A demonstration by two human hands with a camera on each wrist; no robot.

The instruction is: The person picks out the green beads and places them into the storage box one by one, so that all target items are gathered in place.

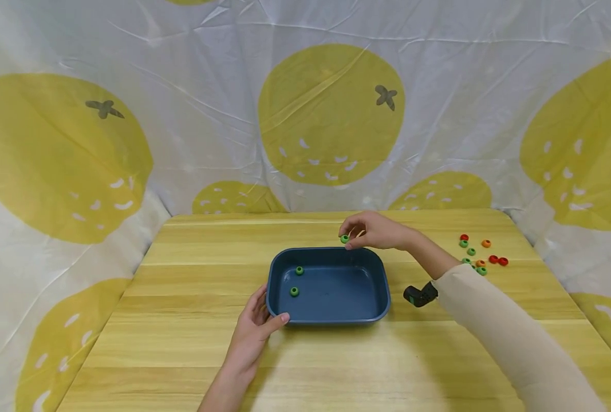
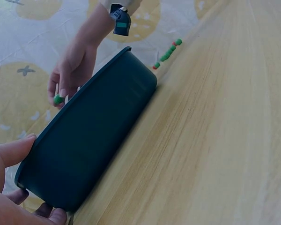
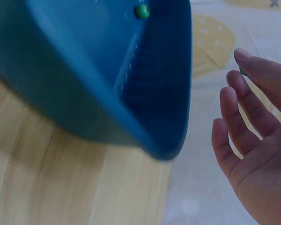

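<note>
A blue rectangular basin (image 1: 328, 323) stands on the wooden table with two green beads (image 1: 299, 270) (image 1: 294, 292) in its left part. My left hand (image 1: 250, 337) grips the basin's left side, thumb on the rim and the other fingers around the outer wall. Above the basin's far rim, my right hand (image 1: 374, 230) pinches a green bead (image 1: 345, 238) between thumb and fingers; in the left wrist view that bead (image 2: 58, 99) shows at the fingertips. The right wrist view shows the thumb side of the right hand (image 3: 257, 112) beside the basin (image 3: 117, 105), the held bead mostly hidden.
Several loose red, orange and green beads (image 1: 486, 244) lie on the table (image 1: 145, 343) at the right, beyond the right forearm. A black device (image 1: 420, 296) is on the right wrist. A white cloth with yellow fruit prints (image 1: 331, 114) hangs behind the table.
</note>
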